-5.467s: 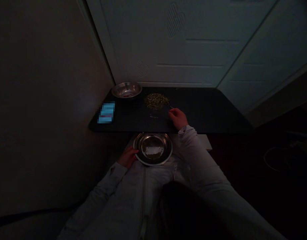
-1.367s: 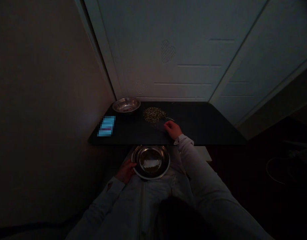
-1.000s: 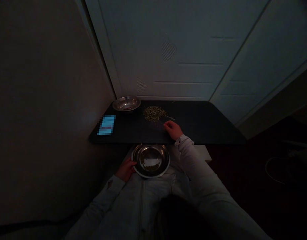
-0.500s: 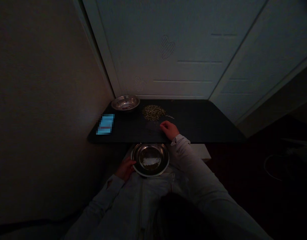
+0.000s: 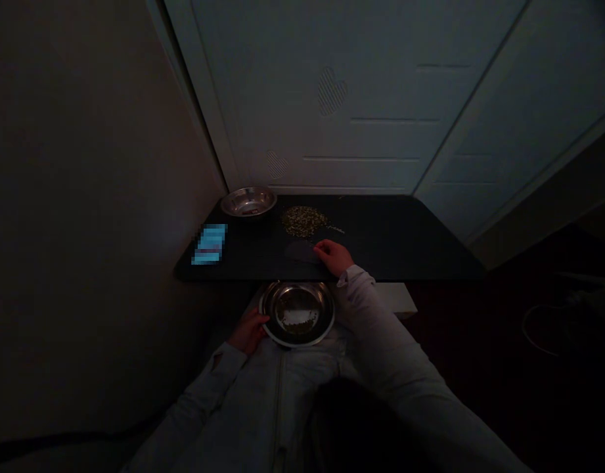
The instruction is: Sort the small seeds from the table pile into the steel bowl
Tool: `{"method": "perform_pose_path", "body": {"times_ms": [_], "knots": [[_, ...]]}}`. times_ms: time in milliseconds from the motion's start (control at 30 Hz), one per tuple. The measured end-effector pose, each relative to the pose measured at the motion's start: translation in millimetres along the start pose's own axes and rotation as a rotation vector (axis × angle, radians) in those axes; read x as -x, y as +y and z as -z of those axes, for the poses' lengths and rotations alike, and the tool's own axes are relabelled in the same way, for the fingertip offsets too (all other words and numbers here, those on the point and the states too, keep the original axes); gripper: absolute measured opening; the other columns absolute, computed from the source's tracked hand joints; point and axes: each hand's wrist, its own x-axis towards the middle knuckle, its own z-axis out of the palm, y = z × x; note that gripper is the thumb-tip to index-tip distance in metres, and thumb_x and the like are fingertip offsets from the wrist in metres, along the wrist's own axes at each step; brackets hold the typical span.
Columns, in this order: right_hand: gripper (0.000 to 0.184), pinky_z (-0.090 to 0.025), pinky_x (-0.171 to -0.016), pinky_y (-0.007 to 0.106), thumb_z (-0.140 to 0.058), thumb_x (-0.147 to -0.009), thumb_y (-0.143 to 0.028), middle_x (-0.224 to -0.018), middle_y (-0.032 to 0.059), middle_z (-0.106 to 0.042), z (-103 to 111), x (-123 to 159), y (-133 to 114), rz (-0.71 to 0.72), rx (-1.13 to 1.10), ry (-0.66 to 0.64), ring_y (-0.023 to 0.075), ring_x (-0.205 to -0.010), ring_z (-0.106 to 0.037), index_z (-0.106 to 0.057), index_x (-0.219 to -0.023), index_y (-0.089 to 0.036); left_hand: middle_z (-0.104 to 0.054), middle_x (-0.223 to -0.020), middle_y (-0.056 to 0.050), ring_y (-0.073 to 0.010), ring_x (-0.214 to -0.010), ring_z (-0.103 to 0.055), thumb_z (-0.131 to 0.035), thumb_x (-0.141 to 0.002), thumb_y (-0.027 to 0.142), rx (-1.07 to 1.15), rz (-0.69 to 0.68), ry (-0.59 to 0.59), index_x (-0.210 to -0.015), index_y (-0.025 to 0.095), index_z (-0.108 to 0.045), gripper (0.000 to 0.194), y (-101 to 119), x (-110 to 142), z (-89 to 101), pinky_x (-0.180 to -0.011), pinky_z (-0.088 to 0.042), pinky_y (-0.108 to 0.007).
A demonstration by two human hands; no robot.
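The room is very dark. A steel bowl with a few small beans in its bottom rests on my lap, just below the near edge of a black table. My left hand is closed on the bowl's left rim. My right hand lies on the table with curled fingers, its fingertips at a faint dark flat shape that I cannot make out. A pile of greenish beans lies just beyond it, with a few strays to the right.
A second steel bowl stands at the table's far left corner. A blue flat item lies at the left edge. White panelled doors rise behind the table, and a bare wall is on the left.
My right hand has slid a little left and toward me, away from the bean pile. My left hand has stayed on the bowl's rim.
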Motion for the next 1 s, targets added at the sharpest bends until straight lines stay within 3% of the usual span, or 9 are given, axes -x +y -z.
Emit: {"method": "perform_pose_path", "body": {"times_ms": [400,833,1000], "knots": [[0.015,-0.040,-0.064,0.024,-0.050,-0.075,-0.031,-0.074,-0.0004,-0.063,1.4,0.1,-1.9,0.005,-0.006,0.025,0.0113,-0.067,-0.054,-0.058,-0.080,-0.020,-0.067,-0.096,-0.005,-0.0250,-0.095,-0.058,-0.067,-0.053,0.011,0.000,-0.012,-0.032,-0.103,0.020,-0.061,0.051,2.0,0.8,-2.3,-0.073,-0.047,-0.029],[0.018,-0.038,-0.061,0.024,-0.054,-0.071,-0.027,-0.072,-0.0013,-0.062,2.4,4.0,-4.7,0.045,-0.055,-0.124,0.0103,-0.063,-0.052,-0.061,-0.086,-0.019,-0.065,-0.103,-0.007,-0.0267,-0.099,-0.056,-0.067,-0.053,0.011,0.022,-0.019,-0.097,-0.110,0.019,-0.057,0.058,5.3,3.9,-5.7,-0.077,-0.046,-0.031],[0.017,-0.038,-0.061,0.023,-0.055,-0.069,-0.026,-0.067,-0.0022,-0.059,4.4,4.5,-5.3,0.045,-0.180,-0.136,0.0090,-0.061,-0.050,-0.061,-0.082,-0.017,-0.067,-0.098,-0.005,-0.0249,-0.096,-0.058,-0.065,-0.055,0.010,0.013,-0.026,-0.079,-0.106,0.020,-0.059,0.052,3.2,2.2,-3.0,-0.075,-0.046,-0.030]]}}
